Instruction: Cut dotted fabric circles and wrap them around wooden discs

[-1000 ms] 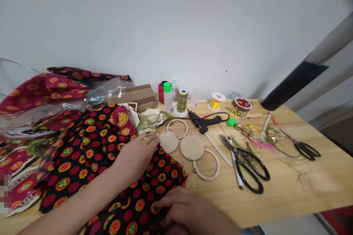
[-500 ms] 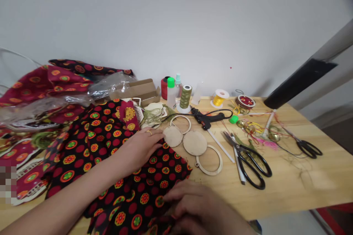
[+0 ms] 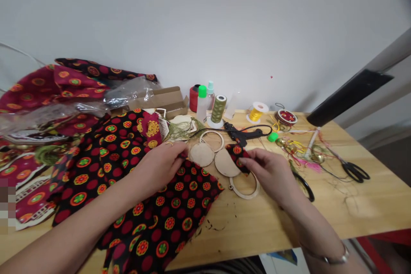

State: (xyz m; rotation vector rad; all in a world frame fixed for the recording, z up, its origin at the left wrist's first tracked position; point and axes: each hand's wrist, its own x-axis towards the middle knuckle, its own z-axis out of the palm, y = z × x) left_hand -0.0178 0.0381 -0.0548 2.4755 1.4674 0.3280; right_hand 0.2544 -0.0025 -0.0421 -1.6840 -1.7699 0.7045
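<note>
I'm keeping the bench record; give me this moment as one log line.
left hand: on black patterned cloth | right hand: holding small patterned scrap | nearby: wooden discs, glue gun

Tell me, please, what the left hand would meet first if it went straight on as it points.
Likely the pale round disc just beyond the left hand, though it might pass above; depth is unclear.

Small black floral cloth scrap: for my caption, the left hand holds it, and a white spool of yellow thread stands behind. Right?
Wrong hand: the head view shows the right hand holding the small black floral cloth scrap; the white spool of yellow thread does stand behind.
</note>
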